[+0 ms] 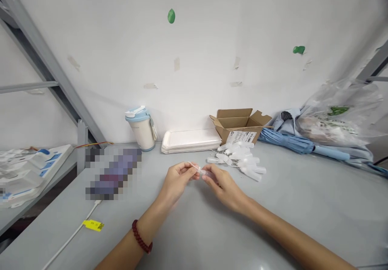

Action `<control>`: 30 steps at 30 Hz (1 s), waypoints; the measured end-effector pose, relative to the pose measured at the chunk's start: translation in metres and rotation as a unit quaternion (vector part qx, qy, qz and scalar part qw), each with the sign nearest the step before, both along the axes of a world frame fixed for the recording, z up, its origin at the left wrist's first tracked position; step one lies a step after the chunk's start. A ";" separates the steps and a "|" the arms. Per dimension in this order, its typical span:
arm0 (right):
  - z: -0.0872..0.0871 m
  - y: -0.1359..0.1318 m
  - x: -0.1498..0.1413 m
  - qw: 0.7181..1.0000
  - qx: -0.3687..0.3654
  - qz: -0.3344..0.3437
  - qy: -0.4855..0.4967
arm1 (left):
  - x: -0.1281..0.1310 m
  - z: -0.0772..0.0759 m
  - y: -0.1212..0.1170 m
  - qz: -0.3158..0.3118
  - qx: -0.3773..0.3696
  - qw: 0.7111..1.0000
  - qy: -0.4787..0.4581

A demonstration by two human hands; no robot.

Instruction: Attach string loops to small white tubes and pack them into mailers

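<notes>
My left hand (178, 179) and my right hand (222, 185) meet just above the grey table, fingertips nearly touching. Between them is a small translucent white plastic piece (201, 171), whose exact kind I cannot make out. The right fingers wrap its tube-like end, partly hiding it. My left thumb and fingers pinch the other end, where a thin white strip or cord (192, 165) sticks up. Behind my right hand lies a loose pile of similar translucent plastic pieces (239, 156), each with a tube-like end.
An open cardboard box (239, 128) stands behind the pile, beside a stack of flat white cartons (191, 140). Further left are a lidded cup (142, 130) and a blurred-out device (115, 175) on a white cable (71, 237). A folded blue umbrella (287, 140) and plastic bag (339, 116) lie right.
</notes>
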State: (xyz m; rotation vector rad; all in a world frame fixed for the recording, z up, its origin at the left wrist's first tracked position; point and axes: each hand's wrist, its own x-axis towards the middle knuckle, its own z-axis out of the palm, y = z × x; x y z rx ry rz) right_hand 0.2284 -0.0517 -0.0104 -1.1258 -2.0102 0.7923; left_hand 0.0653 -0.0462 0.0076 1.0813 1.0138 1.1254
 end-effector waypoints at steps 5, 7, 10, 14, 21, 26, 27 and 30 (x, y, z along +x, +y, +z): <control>0.006 0.002 0.000 0.974 -0.181 0.042 0.132 | 0.000 0.005 0.001 -0.015 0.070 0.992 0.099; 0.007 0.003 0.001 0.948 -0.254 0.060 0.183 | -0.001 0.006 0.001 -0.020 0.090 0.988 0.124; 0.008 0.003 0.001 0.920 -0.308 0.065 0.234 | -0.002 0.007 0.001 -0.024 0.078 0.986 0.148; 0.011 0.001 0.001 0.901 -0.339 0.057 0.263 | -0.003 0.005 0.001 -0.056 0.087 0.982 0.156; 0.010 0.003 0.001 0.871 -0.412 0.057 0.262 | -0.009 0.002 0.003 -0.140 0.106 0.979 0.103; 0.016 0.001 0.001 0.882 -0.393 0.055 0.256 | -0.009 0.007 0.002 -0.135 0.058 0.982 0.119; 0.017 0.001 0.001 0.886 -0.386 0.052 0.254 | -0.009 0.008 0.001 -0.132 0.050 0.980 0.141; 0.018 0.000 0.001 0.895 -0.365 0.042 0.253 | -0.007 0.009 -0.001 -0.145 0.062 0.967 0.202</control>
